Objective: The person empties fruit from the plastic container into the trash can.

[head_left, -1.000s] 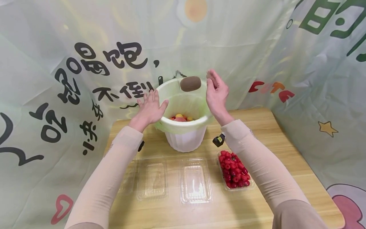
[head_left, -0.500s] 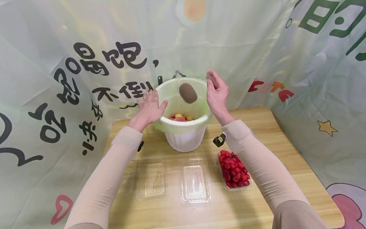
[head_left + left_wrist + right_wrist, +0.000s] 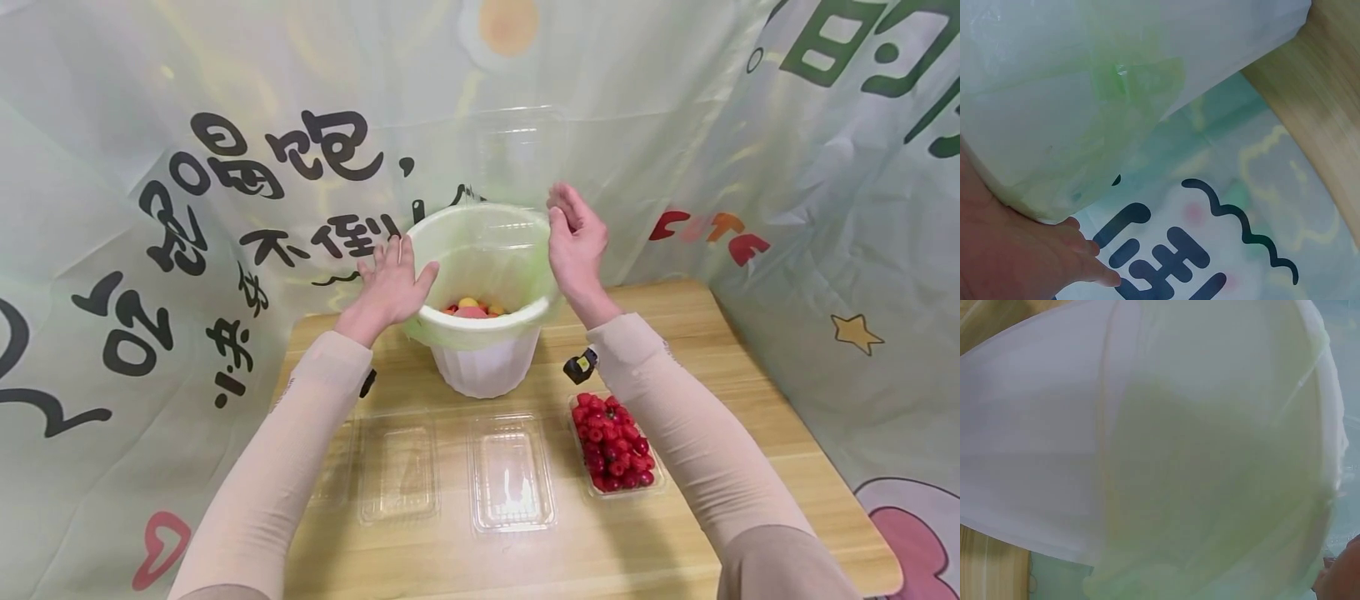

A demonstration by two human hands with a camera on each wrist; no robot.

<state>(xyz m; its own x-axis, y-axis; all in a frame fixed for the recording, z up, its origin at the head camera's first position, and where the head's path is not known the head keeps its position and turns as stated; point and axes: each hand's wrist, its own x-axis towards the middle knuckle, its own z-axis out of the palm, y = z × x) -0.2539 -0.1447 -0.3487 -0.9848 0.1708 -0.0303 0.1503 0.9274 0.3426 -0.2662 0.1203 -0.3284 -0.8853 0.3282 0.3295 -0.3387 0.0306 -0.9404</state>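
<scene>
A white bin lined with a thin pale green bag stands at the table's back, several red and yellow fruits at its bottom. My left hand, fingers spread, rests at the bin's left rim; in the left wrist view the hand lies along that rim. My right hand curls its fingers on the edge of a see-through plastic box, tipped up over the bin, faint against the backdrop. In the right wrist view the bagged bin wall fills most of the picture, with fingers at the lower right corner.
A clear box of red berries sits right of centre on the wooden table. Two clear boxes lie in front of the bin, a middle box and a left box, with another partly behind the left sleeve. Printed cloth encloses the table.
A brown kiwi above the bin's back rim turned and dropped lower inside, and is now out of sight. The clear box shows more plainly by my right hand, which shifted slightly right.
</scene>
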